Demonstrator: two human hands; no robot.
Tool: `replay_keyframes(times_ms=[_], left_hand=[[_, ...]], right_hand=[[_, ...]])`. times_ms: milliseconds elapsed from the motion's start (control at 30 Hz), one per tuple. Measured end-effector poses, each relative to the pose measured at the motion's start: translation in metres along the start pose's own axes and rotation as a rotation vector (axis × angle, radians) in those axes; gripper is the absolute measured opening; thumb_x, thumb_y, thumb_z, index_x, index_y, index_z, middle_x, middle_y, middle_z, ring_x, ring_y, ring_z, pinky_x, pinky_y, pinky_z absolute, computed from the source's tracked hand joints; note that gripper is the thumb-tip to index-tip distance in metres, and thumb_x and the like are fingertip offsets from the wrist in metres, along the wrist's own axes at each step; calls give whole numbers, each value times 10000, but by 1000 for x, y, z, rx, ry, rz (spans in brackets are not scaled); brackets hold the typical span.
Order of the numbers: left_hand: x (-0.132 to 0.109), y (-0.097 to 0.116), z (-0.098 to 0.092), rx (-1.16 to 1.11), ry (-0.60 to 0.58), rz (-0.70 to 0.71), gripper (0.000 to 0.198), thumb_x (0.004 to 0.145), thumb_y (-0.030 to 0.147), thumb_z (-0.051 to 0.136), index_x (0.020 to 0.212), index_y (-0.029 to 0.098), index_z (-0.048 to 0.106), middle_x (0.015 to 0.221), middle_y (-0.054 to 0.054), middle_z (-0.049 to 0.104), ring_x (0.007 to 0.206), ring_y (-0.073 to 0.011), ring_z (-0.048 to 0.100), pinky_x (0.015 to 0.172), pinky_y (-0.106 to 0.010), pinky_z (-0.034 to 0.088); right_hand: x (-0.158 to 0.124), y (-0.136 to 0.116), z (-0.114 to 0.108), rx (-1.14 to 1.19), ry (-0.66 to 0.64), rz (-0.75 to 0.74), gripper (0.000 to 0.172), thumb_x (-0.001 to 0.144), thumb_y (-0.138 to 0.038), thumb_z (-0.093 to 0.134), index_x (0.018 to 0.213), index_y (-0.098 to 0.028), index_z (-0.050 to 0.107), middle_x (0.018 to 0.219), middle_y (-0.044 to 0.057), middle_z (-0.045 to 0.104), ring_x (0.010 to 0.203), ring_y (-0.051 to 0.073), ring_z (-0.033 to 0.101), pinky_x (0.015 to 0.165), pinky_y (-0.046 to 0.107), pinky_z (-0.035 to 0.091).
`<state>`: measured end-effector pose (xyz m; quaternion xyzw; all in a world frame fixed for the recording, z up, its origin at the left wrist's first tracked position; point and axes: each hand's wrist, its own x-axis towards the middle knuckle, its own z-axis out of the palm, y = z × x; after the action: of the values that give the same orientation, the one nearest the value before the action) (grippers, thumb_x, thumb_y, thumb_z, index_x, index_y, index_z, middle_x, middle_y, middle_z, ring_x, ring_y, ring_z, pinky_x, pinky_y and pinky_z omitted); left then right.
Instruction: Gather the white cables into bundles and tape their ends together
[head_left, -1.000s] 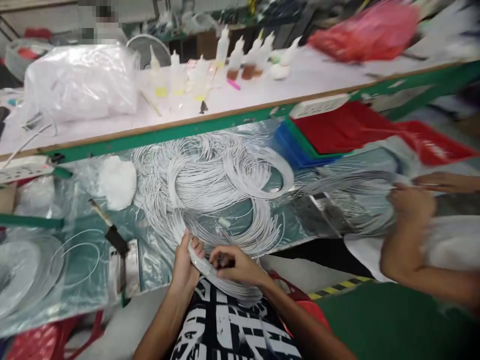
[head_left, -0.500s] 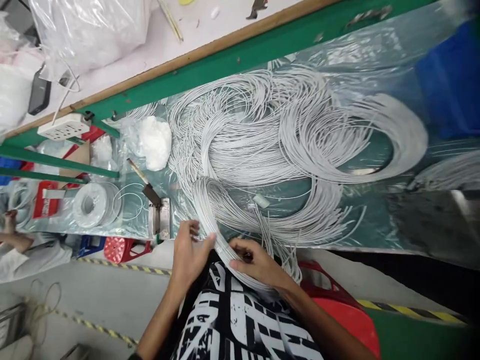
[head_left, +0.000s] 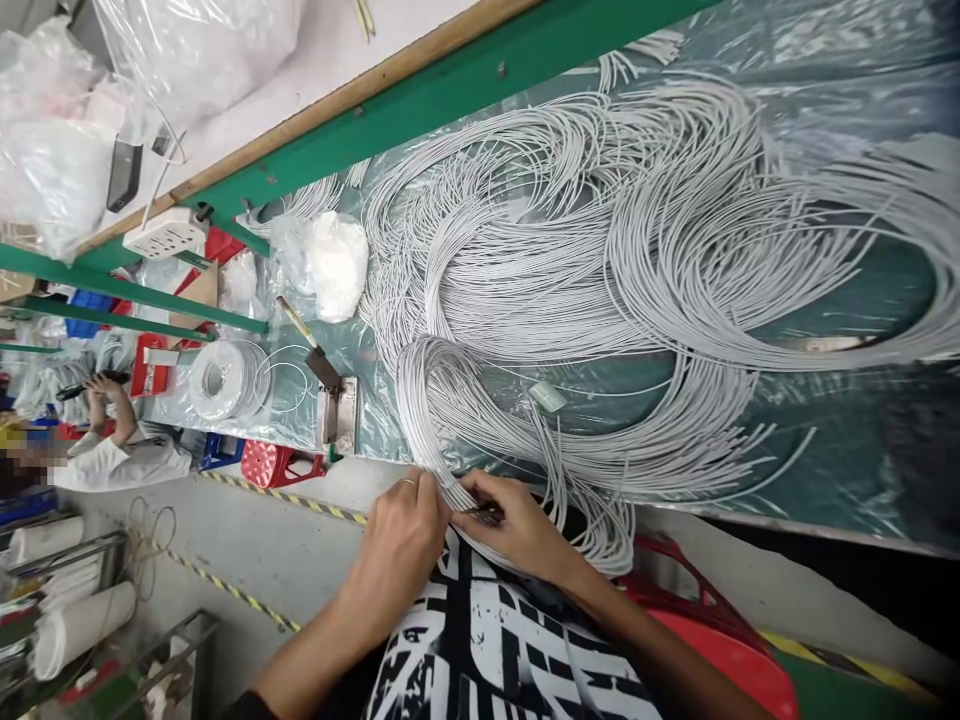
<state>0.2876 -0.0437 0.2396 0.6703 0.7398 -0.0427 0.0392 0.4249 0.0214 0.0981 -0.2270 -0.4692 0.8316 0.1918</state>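
A thick bundle of pale grey-white cables (head_left: 416, 405) curves off the table edge toward my body. My left hand (head_left: 405, 530) is closed against the bundle's left side, knuckles up, its fingertips hidden. Close beside it, my right hand (head_left: 517, 525) curls round the bundle from the right, its thumb reaching toward the left hand. A small dark object (head_left: 487, 512) shows within the right hand's fingers; I cannot make out its kind. More cable ends (head_left: 600, 525) hang over the edge by my right wrist.
Large cable coils (head_left: 525, 290) cover the table's middle. A brush (head_left: 315, 360) rests on a metal block (head_left: 337, 415) at left, near a wire spool (head_left: 221, 380) and white plastic bag (head_left: 337, 265). Red stools (head_left: 277, 465) stand below. Another person's hands (head_left: 109, 395) work far left.
My left hand has gone from open beside the bundle to closed against it, moving right toward my right hand. The view has shifted, showing more of the left side.
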Motion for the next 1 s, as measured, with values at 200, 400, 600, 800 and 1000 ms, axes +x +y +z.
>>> replay_keyframes(times_ms=[200, 400, 600, 800, 1000], left_hand=[[5, -9, 9, -504, 25, -123, 297, 973, 71, 622, 805, 285, 502, 698, 19, 617, 593, -203, 587, 630, -336, 345], [-9, -3, 16, -725, 33, -387, 306, 1081, 332, 647, 781, 275, 627, 734, -36, 723, 680, -241, 697, 695, -342, 527], [-1, -9, 6, -383, -34, -288, 327, 1060, 359, 677, 767, 286, 552, 660, -7, 678, 562, -237, 647, 601, -342, 365], [8, -26, -5, -431, -234, -78, 355, 1141, 283, 537, 786, 286, 539, 674, -13, 675, 581, -213, 638, 626, -344, 414], [14, -35, -8, -434, -146, 237, 346, 1086, 136, 592, 775, 284, 561, 660, 14, 651, 544, -171, 577, 587, -335, 344]], right_hand=[[2, 6, -15, 178, -121, 25, 402, 899, -590, 854, 947, -200, 766, 863, 30, 747, 810, 215, 620, 786, 346, 488], [2, 10, -15, 223, -143, 51, 427, 871, -599, 897, 957, -201, 768, 922, 26, 763, 900, 235, 672, 869, 354, 500], [6, 8, -9, 141, -130, 25, 485, 816, -599, 962, 864, -225, 657, 784, -55, 575, 768, 159, 486, 766, 316, 381], [6, 14, -12, 277, -163, 27, 495, 791, -613, 983, 881, -217, 699, 845, -39, 624, 835, 174, 544, 844, 329, 438], [2, 23, -19, 365, -223, 30, 546, 771, -662, 989, 877, -184, 748, 799, -40, 631, 769, 143, 524, 764, 303, 407]])
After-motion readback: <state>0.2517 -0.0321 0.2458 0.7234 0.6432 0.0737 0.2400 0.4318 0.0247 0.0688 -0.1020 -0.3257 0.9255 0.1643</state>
